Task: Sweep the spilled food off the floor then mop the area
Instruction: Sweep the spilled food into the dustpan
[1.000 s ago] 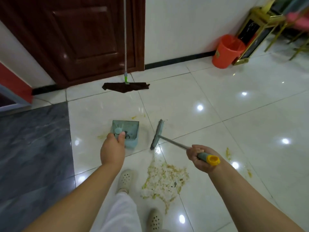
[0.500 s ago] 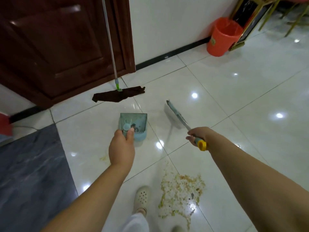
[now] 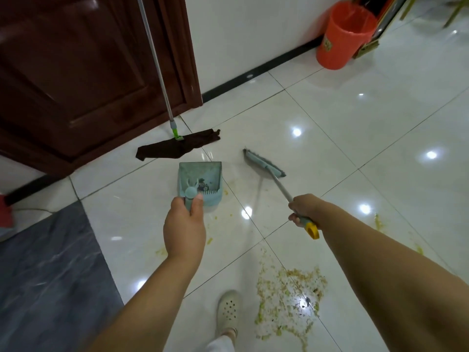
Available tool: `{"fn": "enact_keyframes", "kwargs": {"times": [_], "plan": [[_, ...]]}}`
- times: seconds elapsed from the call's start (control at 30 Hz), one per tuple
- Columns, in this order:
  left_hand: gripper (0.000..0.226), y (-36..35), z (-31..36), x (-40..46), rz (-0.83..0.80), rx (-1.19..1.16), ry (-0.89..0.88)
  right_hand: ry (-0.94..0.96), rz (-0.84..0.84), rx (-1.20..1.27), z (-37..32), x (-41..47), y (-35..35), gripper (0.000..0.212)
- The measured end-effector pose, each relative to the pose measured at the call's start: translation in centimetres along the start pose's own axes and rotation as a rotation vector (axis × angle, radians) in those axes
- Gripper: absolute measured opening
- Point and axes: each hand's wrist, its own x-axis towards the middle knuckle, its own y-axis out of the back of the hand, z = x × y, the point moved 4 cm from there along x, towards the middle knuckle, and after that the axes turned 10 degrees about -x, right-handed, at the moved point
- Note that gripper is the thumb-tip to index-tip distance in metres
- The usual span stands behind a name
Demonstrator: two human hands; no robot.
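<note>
The shiny white tile floor [image 3: 342,138] fills most of the frame and looks slippery. The mushy yellow spilled food [image 3: 286,295] lies at the lower right, near a white shoe [image 3: 228,311]. It looks soft and sticky, so it may smear. The long brown flat mop [image 3: 177,146] leans on the dark wood door [image 3: 76,72] at the upper left; take it by its pole. An orange plastic bin [image 3: 345,36] stands at the upper right. The left hand [image 3: 184,229] grips the light blue plastic dustpan [image 3: 200,181] in the middle. The right hand [image 3: 304,209] grips the small blue broom [image 3: 264,165].
</note>
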Motion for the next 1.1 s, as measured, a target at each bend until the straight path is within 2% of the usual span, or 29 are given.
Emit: {"fn": "enact_keyframes", "kwargs": {"times": [0.1, 0.27, 0.57, 0.8, 1.1], "plan": [[0.041, -0.7, 0.2, -0.6, -0.014, -0.010, 0.017, -0.040, 0.016, -0.158, 2.2, 0.3, 0.6, 0.022], [0.042, -1.4, 0.8, -2.6, -0.022, -0.016, 0.036, -0.044, 0.061, -0.339, 7.2, -0.6, 1.6, 0.012], [0.046, -1.4, 0.8, -9.9, -0.032, -0.022, 0.039, 0.001, -0.005, -0.551, 16.1, -6.1, 2.7, 0.010], [0.049, -1.0, 0.8, -16.4, -0.037, -0.029, 0.007, -0.004, -0.040, -0.572, 24.5, -9.8, 2.2, 0.015], [0.047, -1.5, 0.8, -23.8, -0.034, -0.007, -0.039, 0.011, -0.065, -0.711, 34.4, -14.5, 2.7, 0.022]]}}
